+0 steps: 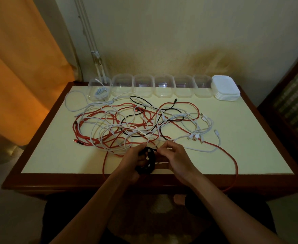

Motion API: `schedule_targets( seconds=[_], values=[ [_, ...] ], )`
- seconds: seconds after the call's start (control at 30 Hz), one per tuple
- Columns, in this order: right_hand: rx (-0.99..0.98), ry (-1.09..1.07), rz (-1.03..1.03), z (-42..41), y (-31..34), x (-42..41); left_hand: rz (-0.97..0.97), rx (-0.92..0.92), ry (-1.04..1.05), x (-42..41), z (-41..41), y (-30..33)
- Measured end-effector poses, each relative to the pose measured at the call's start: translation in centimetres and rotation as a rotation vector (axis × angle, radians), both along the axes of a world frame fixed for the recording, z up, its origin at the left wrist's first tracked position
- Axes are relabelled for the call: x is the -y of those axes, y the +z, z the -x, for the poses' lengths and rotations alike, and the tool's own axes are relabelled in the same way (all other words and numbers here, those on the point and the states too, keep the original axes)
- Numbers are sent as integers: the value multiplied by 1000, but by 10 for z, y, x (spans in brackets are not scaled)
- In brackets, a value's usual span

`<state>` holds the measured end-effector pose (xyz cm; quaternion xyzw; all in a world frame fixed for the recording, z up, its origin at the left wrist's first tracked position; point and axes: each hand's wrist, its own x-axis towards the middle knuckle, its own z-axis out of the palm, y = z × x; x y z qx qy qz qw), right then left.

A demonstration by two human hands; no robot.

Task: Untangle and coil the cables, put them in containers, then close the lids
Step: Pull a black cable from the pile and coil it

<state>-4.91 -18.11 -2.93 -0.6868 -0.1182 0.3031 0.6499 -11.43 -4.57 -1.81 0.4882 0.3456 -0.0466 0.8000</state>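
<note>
**Black cable coiled at the desk's near edge, tangle behind it**

The desk (250,138), cream-topped with a dark wooden rim, carried everything. Across its middle sprawled the tangle of cables (136,125), red, white and black strands crossing one another from near the left edge almost to the right edge. One red cable (233,161) looped out of the heap toward the near right corner and hung over the near edge.

Along the far edge stood a row of six clear containers (164,87), side by side and without lids. The one at the far left corner, the leftmost container (99,90), held a coiled white cable (101,93); nothing could be made out in the other five. Just beside the row, at the far right corner, sat a stack of white lids (225,88).

At the middle of the near edge, the left hand (136,162) gripped a black coil (147,162), its fingers curled through the loops. The right hand (174,155), just beside it, pinched the black cable at the top of the coil between thumb and fingertips. From there the black strand ran back into the tangle.
</note>
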Motion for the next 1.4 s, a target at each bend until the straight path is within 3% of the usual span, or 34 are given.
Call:
schedule_targets(
  seconds=[0.27, 0.43, 0.67, 0.83, 0.97, 1.27, 1.4],
  values=[
    [183, -55, 67, -32, 29, -43, -570, 73, -105, -60, -29, 16],
    [185, -1, 96, -73, 44, -86, -639, 160, -5, -125, -44, 44],
    [271, 103, 150, -128, 68, -171, -828, 17, 71, -223, -83, 36],
    [355, 110, 216, -186, 63, -245, -1092, -92, 59, -284, -119, 11],
    [388, 102, 216, -227, 52, -304, -1275, -83, -148, -312, -143, -7],
    [826, 278, 490, -254, 7, -377, -1255, -77, -63, -336, -159, -41],
    [969, 205, 523, -263, -1, -371, -1271, -62, -34, -336, -157, -46]
  ],
)
